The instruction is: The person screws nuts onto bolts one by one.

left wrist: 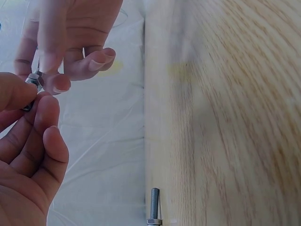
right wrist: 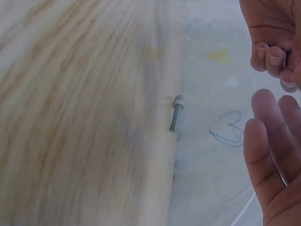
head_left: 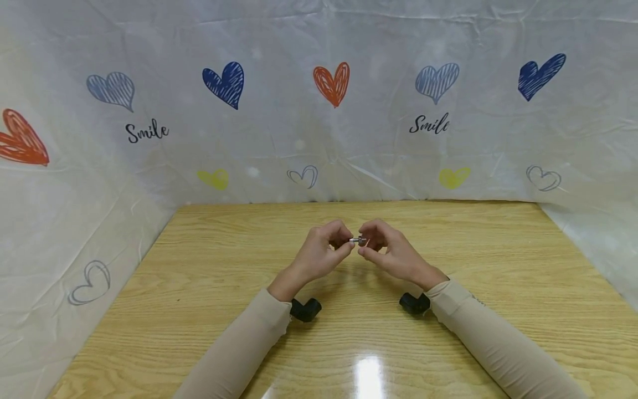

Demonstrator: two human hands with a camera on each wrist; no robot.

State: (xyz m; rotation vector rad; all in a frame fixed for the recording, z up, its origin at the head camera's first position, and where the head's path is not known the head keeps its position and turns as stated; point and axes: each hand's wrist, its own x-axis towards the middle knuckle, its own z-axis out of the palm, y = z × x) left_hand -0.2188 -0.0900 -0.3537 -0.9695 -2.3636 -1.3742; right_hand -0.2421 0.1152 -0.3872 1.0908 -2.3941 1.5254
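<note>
A small metal bolt (head_left: 354, 240) points sideways between the two hands in the head view. My left hand (head_left: 317, 252) pinches one end of it between thumb and forefinger; the left wrist view shows the dark end of this bolt (left wrist: 29, 102) in that grip. A hex nut (left wrist: 34, 78) sits on its shank, just beyond the left fingertips. Around the nut end, my right hand (head_left: 397, 256) curves with thumb and forefinger apart, a gap showing on each side of the metal. The right wrist view leaves this bolt hidden.
Another bolt (left wrist: 154, 207) with a nut on it lies near the far table edge, seen in both wrist views. The wooden table (head_left: 199, 266) meets a white cloth (head_left: 279, 127) printed with hearts. A dark device (head_left: 305, 310) sits at each wrist.
</note>
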